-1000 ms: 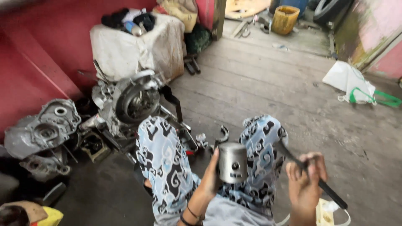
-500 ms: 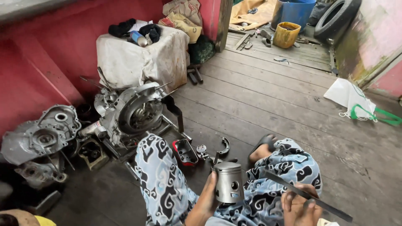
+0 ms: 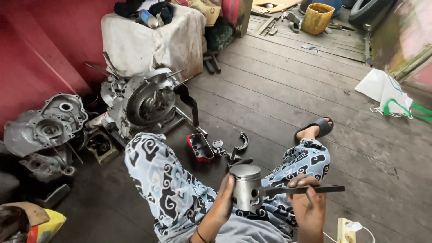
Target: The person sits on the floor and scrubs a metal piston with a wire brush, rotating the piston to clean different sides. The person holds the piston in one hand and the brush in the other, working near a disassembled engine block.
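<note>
Presently we hold, above our lap over the dark plank floor (image 3: 279, 103), one cylindrical grey metal piston (image 3: 246, 188): rigid, smooth-walled, likely weighty for its bulk and slippery if oily. Our left hand (image 3: 222, 204) wraps its skirt, the surest hold. Our right hand (image 3: 309, 202) pinches a flat dark metal file (image 3: 306, 190), tip touching the piston's side.

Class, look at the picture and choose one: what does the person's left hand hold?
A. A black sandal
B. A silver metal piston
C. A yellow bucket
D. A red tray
B. The left hand grips a silver metal piston upright above the lap, while the right hand presses a flat dark tool against its side.
</note>
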